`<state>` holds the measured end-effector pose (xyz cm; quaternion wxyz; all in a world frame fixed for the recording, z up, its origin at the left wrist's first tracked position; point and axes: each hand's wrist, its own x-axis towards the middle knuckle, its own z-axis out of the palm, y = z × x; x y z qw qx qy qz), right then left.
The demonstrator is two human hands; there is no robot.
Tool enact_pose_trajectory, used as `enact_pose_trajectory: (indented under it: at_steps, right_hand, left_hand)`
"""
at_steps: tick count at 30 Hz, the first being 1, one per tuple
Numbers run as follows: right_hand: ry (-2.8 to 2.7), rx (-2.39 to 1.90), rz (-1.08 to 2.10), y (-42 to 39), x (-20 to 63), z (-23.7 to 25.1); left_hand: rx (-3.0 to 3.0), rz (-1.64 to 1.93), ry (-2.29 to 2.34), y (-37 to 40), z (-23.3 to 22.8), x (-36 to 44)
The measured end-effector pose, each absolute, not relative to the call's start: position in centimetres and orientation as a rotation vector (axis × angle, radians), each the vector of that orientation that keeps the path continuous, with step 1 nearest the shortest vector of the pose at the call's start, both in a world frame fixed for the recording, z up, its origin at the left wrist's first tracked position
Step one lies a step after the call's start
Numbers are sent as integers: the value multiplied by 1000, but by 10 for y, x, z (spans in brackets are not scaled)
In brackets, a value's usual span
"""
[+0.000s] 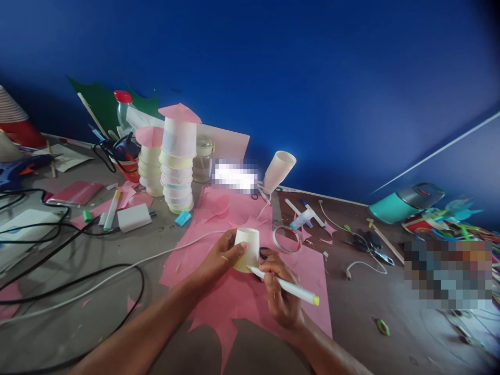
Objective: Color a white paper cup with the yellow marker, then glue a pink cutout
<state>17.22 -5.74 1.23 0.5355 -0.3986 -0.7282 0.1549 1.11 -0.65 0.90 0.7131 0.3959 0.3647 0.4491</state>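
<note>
My left hand (219, 258) grips the paper cup (247, 249) — inverted, standing on the pink paper sheet (234, 297) at table centre. My right hand (282, 291) is closed around a marker (287, 285), its tip touching the cup's lower wall — a tape roll (287, 239) lies just beyond.

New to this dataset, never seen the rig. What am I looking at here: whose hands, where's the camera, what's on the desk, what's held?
There is no machine: one camera on a person's head looks forward and down at their own bare hands. The left hand holds a paper cup upside down on a pink paper sheet. The right hand holds a marker, its tip at the cup's base. Behind stand stacked cups with pink paper caps, a tape roll, cables and craft clutter on the table before a blue wall.
</note>
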Motion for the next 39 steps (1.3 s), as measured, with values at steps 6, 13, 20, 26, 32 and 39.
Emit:
enact_pose_trajectory:
  at_steps: [6, 13, 20, 26, 32, 39]
  right_hand:
    - [-1813, -955, 345, -57, 171, 15]
    - [-1786, -904, 347, -57, 169, 15]
    - [-1725, -966, 356, -58, 172, 13]
    - [-1736, -977, 414, -57, 174, 10]
    - [-1662, -955, 425, -57, 175, 6]
    - [-1587, -980, 369, -55, 175, 7]
  left_hand:
    - [865, 998, 802, -6, 13, 12]
    - [883, 990, 809, -6, 12, 11]
    - [904, 975, 811, -6, 7, 11]
    - [901, 988, 812, -6, 10, 11]
    - [887, 985, 813, -6, 11, 11]
    - [865, 982, 806, -7, 10, 11]
